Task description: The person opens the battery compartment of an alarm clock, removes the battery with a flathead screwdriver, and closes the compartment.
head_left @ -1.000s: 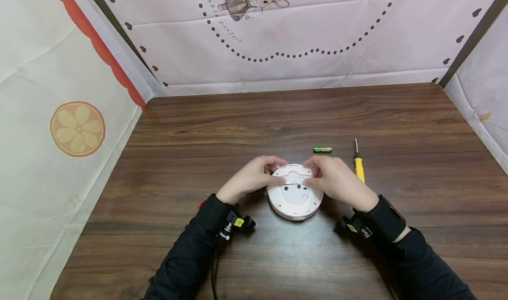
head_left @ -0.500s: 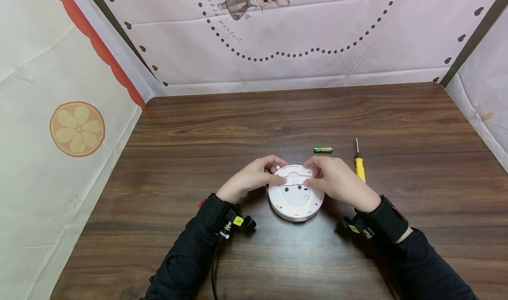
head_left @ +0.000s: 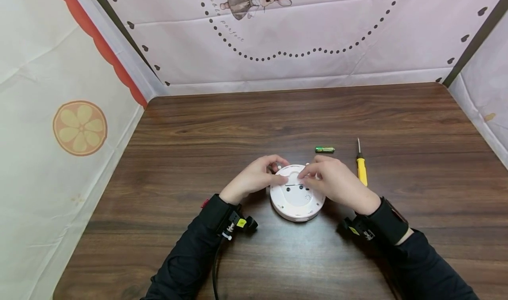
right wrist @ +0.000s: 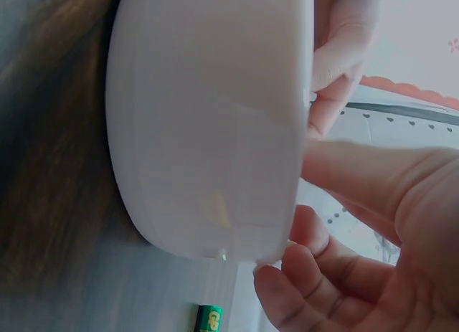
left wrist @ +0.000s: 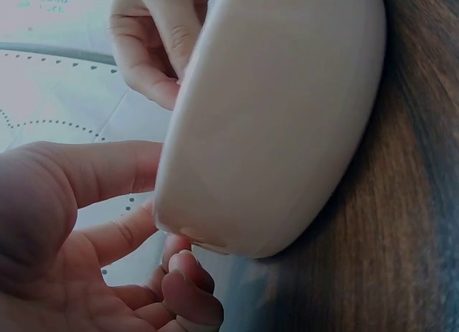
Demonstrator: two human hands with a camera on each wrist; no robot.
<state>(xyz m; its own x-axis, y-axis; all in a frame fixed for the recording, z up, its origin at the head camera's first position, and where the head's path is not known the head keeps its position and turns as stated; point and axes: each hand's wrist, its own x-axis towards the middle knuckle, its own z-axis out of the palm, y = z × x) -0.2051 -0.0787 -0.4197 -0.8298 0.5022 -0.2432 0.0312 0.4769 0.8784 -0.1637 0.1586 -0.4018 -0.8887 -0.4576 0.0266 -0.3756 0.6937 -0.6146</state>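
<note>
Both hands curl round the white round device (head_left: 295,197) lying face-down near the table's (head_left: 278,114) front middle, the left hand (head_left: 252,178) steadying its rim while the right hand (head_left: 335,181) should press the back cover evenly, without tilting.

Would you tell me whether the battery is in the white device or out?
Out: the battery lies on the table, apart from the white device.
</note>
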